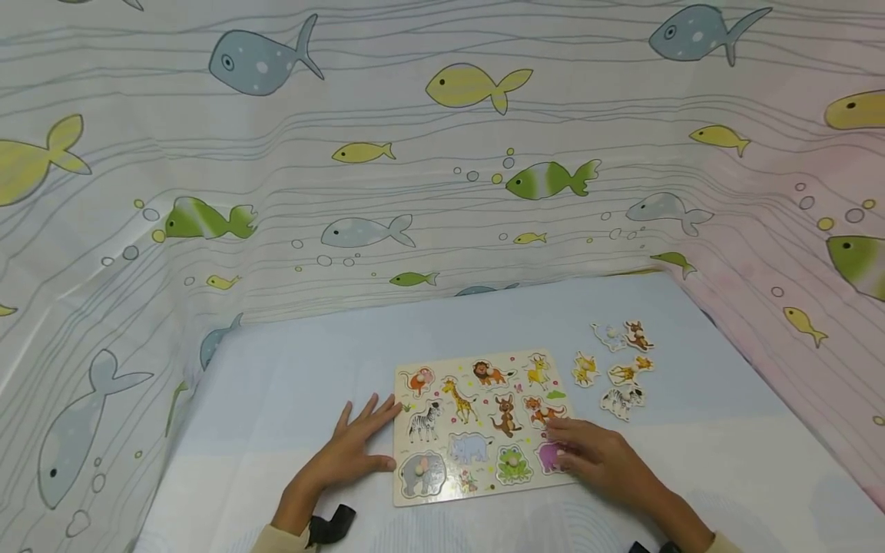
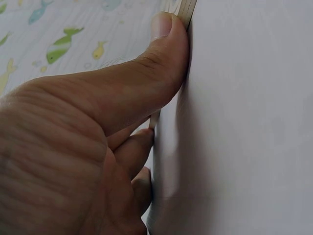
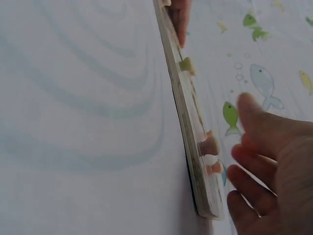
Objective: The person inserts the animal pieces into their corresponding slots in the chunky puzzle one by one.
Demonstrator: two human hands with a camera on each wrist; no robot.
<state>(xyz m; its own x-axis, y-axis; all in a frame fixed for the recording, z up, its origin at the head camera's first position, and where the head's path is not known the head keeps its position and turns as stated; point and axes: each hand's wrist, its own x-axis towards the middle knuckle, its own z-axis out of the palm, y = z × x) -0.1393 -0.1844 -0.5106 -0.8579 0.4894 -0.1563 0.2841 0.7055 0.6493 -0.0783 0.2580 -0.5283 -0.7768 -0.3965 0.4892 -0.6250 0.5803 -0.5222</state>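
A wooden animal peg puzzle board (image 1: 442, 415) lies on the table. My left hand (image 1: 353, 449) is beside its left edge, fingers spread, thumb and fingertips touching the edge; the left wrist view shows the thumb (image 2: 161, 58) against it. My right hand (image 1: 601, 465) hovers over the lower right corner, fingers loosely bent, partly hiding the purple piece (image 1: 549, 458). In the right wrist view that hand (image 3: 274, 166) is apart from the knobs, holding nothing. Knobbed pieces sit in the board: elephant (image 1: 423, 475), frog (image 1: 514, 465), lion (image 1: 491, 373), monkey (image 1: 419, 382) and tiger (image 1: 542, 412).
Right of the board lie several loose pieces: a zebra (image 1: 624, 402), a giraffe (image 1: 631, 370), a yellow animal (image 1: 585, 370), a kangaroo (image 1: 638, 336) and a pale blue one (image 1: 608, 336). Fish-printed cloth (image 1: 387, 192) rises behind and at both sides of the table.
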